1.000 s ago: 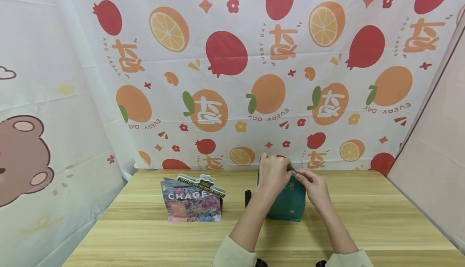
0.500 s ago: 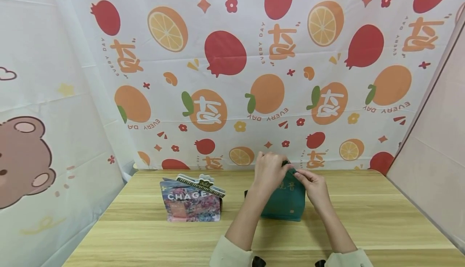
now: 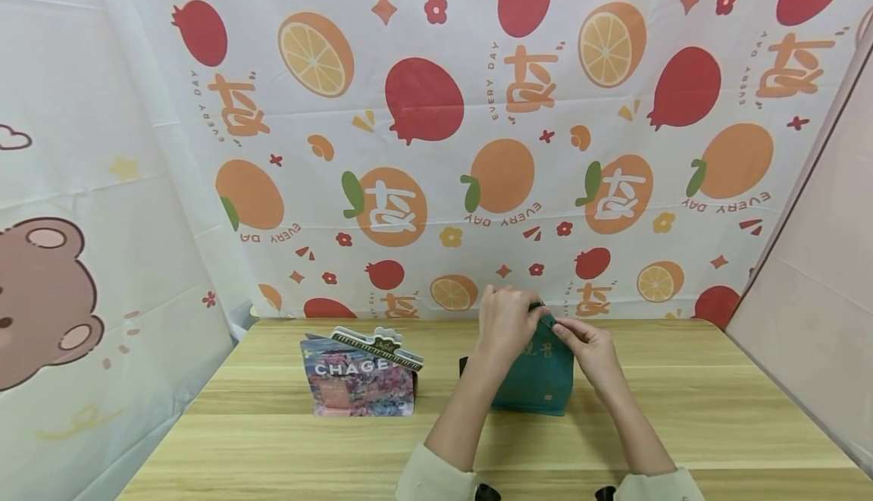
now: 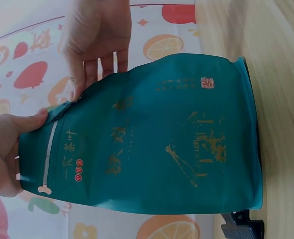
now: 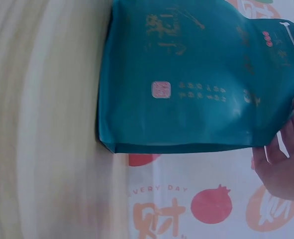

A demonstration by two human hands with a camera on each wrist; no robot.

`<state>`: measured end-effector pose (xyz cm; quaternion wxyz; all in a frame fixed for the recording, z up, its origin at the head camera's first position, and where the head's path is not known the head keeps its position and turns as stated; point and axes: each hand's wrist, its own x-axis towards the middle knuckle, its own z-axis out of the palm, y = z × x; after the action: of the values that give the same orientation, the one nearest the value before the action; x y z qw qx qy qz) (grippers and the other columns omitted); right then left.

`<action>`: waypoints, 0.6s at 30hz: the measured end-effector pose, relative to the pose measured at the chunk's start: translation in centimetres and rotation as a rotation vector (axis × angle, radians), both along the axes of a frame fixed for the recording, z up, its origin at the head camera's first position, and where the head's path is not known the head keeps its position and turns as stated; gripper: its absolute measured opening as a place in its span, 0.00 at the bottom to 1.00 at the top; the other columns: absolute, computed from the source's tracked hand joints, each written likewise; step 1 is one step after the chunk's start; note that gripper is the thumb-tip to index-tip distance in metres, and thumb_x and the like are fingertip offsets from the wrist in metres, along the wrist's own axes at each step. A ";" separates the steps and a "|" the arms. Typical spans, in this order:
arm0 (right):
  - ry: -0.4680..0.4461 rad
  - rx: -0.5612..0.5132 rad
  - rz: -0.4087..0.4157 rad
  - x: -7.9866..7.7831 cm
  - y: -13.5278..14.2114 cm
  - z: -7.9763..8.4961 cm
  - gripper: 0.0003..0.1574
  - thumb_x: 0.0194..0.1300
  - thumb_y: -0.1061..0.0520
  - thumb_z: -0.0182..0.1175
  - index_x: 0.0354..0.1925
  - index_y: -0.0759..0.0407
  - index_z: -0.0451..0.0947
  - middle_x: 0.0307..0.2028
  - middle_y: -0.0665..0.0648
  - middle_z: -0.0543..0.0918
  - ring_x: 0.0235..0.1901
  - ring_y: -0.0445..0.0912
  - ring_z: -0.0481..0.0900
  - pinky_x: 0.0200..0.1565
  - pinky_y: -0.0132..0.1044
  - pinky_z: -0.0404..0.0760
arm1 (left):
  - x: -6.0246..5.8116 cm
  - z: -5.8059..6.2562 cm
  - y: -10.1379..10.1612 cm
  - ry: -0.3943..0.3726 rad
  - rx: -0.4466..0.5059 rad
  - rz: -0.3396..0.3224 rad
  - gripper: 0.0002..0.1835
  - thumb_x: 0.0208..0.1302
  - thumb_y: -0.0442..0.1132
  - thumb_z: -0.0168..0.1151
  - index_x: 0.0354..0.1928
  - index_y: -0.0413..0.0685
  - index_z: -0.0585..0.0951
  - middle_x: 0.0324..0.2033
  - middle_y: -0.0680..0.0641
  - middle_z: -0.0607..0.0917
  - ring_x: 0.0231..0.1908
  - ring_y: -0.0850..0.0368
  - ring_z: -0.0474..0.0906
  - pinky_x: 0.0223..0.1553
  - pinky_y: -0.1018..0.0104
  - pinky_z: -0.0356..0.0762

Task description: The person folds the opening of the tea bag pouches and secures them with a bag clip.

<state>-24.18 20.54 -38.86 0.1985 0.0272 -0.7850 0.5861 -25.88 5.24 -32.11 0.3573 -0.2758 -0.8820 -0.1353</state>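
Observation:
A teal tea bag (image 3: pixel 535 383) with gold lettering stands upright on the table. My left hand (image 3: pixel 503 319) grips its top edge from the left, thumb on the front face in the left wrist view and fingers behind. At the right end of the top, my right hand (image 3: pixel 592 346) pinches the bag between thumb and fingers. The right wrist view shows this right hand (image 5: pixel 283 162) at the bag's side near the top. A white strip (image 4: pixel 50 154) with a knobbed end is printed across the upper part. A black clip (image 4: pixel 244 226) lies beside the bag's base, mostly hidden behind my left arm in the head view.
A colourful pouch (image 3: pixel 361 387) marked CHAGEE stands on the wooden table (image 3: pixel 273 455) to the left. A long patterned clip (image 3: pixel 377 347) sits slanted across its top. Behind hangs a fruit-print cloth (image 3: pixel 423 99).
Since a second ago, my left hand has shifted slightly left along the bag's top, so more of its front lettering shows. During the last half second, both hands have barely moved.

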 end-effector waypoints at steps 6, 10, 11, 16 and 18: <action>0.003 0.011 0.043 0.2 0.1 0.2 0.26 0.63 0.48 0.58 0.53 0.64 0.76 0.51 0.60 0.77 0.47 0.39 0.75 0.44 0.28 0.73 | 0.0 -0.1 0.0 -0.001 0.020 -0.015 0.07 0.53 0.51 0.66 0.29 0.60 0.87 0.22 0.60 0.83 0.17 0.66 0.68 0.24 0.72 0.52; 0.024 -0.019 0.039 0.3 -0.3 0.1 0.25 0.62 0.50 0.59 0.52 0.65 0.76 0.51 0.61 0.77 0.46 0.38 0.75 0.44 0.28 0.73 | 0.1 -0.1 0.0 -0.009 0.010 -0.011 0.06 0.54 0.51 0.66 0.29 0.60 0.87 0.22 0.60 0.83 0.18 0.66 0.68 0.24 0.72 0.52; 0.029 -0.022 0.029 0.3 -0.3 0.1 0.25 0.62 0.51 0.60 0.52 0.66 0.76 0.51 0.61 0.77 0.46 0.38 0.75 0.44 0.28 0.73 | 0.2 -0.1 0.0 -0.015 0.007 -0.010 0.07 0.54 0.51 0.66 0.30 0.60 0.87 0.22 0.60 0.83 0.18 0.66 0.68 0.24 0.72 0.53; 0.027 -0.040 -0.027 0.2 -0.5 -0.1 0.23 0.60 0.53 0.62 0.50 0.65 0.78 0.51 0.60 0.78 0.50 0.42 0.74 0.45 0.26 0.72 | 0.4 0.0 -0.2 -0.049 -0.029 -0.003 0.09 0.54 0.54 0.65 0.31 0.60 0.86 0.22 0.60 0.82 0.19 0.66 0.67 0.25 0.71 0.52; 0.024 -0.048 -0.043 0.1 -0.5 -0.1 0.22 0.60 0.53 0.62 0.50 0.65 0.78 0.50 0.60 0.78 0.52 0.45 0.73 0.45 0.26 0.72 | 0.4 0.0 -0.3 -0.052 -0.039 -0.010 0.10 0.53 0.54 0.66 0.31 0.60 0.86 0.23 0.60 0.82 0.20 0.66 0.67 0.26 0.70 0.51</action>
<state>-24.04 20.01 -38.99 0.2210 0.0126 -0.7686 0.6002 -25.43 4.94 -32.16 0.3282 -0.2835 -0.8921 -0.1270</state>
